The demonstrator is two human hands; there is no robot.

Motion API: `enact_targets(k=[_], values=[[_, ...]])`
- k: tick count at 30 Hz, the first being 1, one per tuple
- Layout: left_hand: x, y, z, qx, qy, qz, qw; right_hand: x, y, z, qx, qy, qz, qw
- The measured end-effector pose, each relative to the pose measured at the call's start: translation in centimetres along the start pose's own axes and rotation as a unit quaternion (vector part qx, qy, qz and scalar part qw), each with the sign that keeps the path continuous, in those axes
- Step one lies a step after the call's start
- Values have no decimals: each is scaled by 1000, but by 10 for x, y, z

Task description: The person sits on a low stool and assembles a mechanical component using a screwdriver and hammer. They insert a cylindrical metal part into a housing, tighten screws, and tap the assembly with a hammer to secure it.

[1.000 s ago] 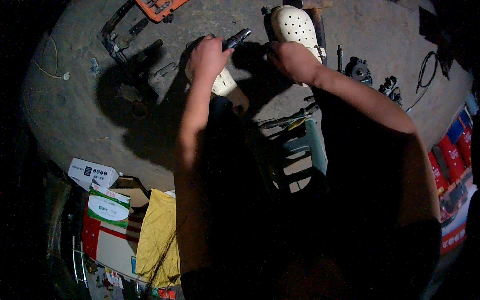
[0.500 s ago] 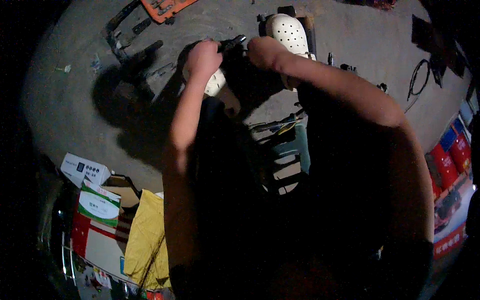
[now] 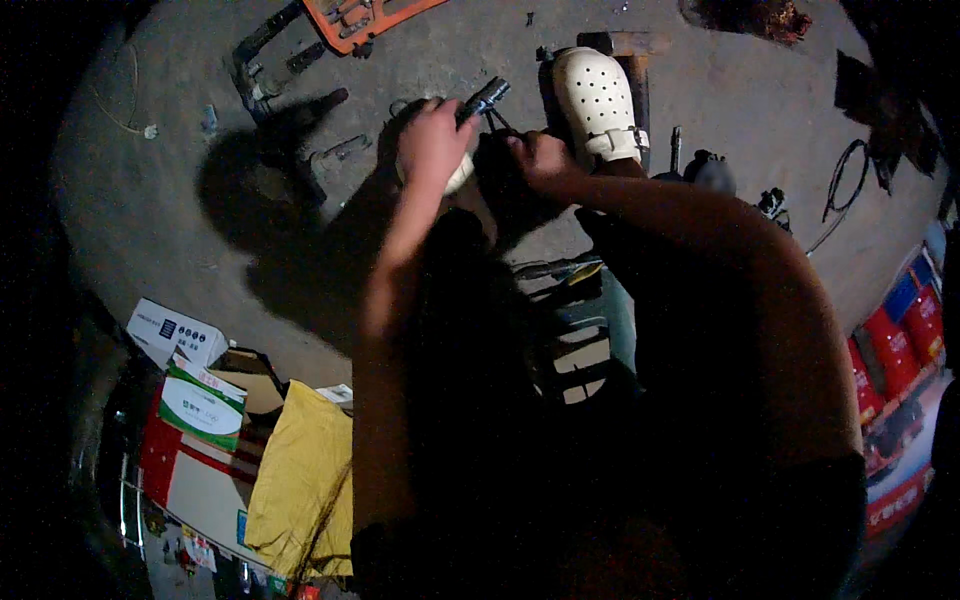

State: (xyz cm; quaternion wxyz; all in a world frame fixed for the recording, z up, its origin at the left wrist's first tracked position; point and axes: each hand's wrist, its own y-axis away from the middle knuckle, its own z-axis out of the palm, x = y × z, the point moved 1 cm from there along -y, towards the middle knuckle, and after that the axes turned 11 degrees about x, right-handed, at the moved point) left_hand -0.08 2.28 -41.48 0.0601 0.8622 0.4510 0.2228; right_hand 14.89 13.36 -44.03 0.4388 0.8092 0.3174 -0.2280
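My left hand (image 3: 436, 142) is closed around a dark metal cylinder (image 3: 488, 95) with a shiny end, which points up and to the right. Close by on the right, my right hand (image 3: 548, 162) is closed on a thin dark rod-like tool (image 3: 500, 120) whose far end reaches toward the cylinder. Shadow hides whether the two touch. Under my left hand a white clog is mostly covered. The other white clog (image 3: 595, 95), with round holes and a heel strap, is on my right foot, just beyond my right hand.
An orange tray of tools (image 3: 365, 25) lies at the far left, near dark metal bars (image 3: 262, 50). Small dark metal parts and a looped cable (image 3: 848, 180) lie to the right. Boxes (image 3: 200, 405) and a yellow cloth (image 3: 300, 480) are at the near left. A greenish stool (image 3: 620, 320) shows beneath me.
The view has shifted, so the floor and clogs sit lower and farther right. The metal cylinder now shows more clearly beyond my left fingers, and the right hand's thin tool has come into sight.
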Motion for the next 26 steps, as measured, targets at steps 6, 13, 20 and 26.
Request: enact_targets(k=[6,13,20,26], values=[[12,-5,-15,-32,-66,36,997,-26,-15,-33,-155,-20,123,980],[9,-43,-52,11,-2,50,999,-70,-16,-66,-132,-238,227,935],[0,-30,-68,18,-77,164,983,-73,-23,-72,-63,-47,7,997],[-5,-13,-61,7,-101,36,994,-89,-14,-74,-78,12,-31,996]])
